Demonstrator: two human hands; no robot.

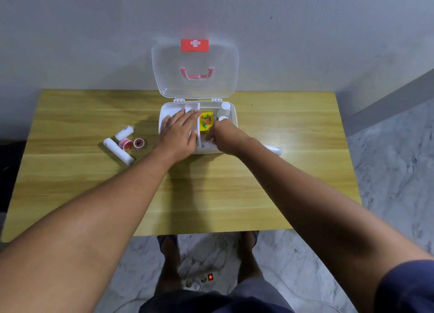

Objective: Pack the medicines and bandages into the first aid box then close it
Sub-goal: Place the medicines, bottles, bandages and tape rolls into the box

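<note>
The white first aid box [233, 115] stands open at the back middle of the table, its clear lid [195, 63] upright against the wall. Inside are a yellow medicine packet [206, 122] and two white bottles [225, 109]. My left hand [179, 133] lies flat, fingers spread, on the white inner tray at the box's left side. My right hand [222, 136] reaches into the front right of the box with fingers curled down; what they hold is hidden. Two white bandage rolls [118, 150] and two red tape rolls [132, 143] lie left of the box.
Another white roll [273, 149] lies on the wooden table [211, 195] just right of the box, partly behind my right forearm. A power strip with a lit red switch [202, 278] sits on the marble floor by my feet.
</note>
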